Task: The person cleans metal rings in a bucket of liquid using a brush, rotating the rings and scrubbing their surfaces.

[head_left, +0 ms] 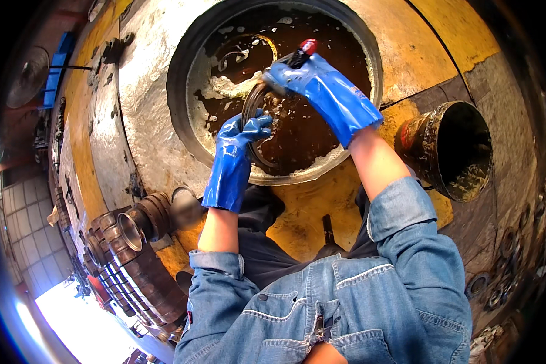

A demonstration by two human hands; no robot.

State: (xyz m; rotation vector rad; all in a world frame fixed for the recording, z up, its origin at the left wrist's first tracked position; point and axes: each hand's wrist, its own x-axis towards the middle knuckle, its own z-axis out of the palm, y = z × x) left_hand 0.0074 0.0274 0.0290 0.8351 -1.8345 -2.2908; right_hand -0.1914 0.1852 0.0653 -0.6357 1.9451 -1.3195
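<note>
Denim jacket (358, 315) sits nearest; ahead, the gloved left hand (241, 136) pinches a dark ring (253, 104), which reaches up to the right hand (296, 74), curled around a red-and-black handle (304, 53), above a basin (179, 112). Probably metal, the ring should feel stiff, fairly heavy, slippery when wet; its rim suits a thumb-and-finger grip.

Worn yellow-and-grey floor (303, 224): round basin (179, 91), grimy bucket (420, 144), stacked metal rings (155, 212) at left, loose rings (470, 288) at right.
</note>
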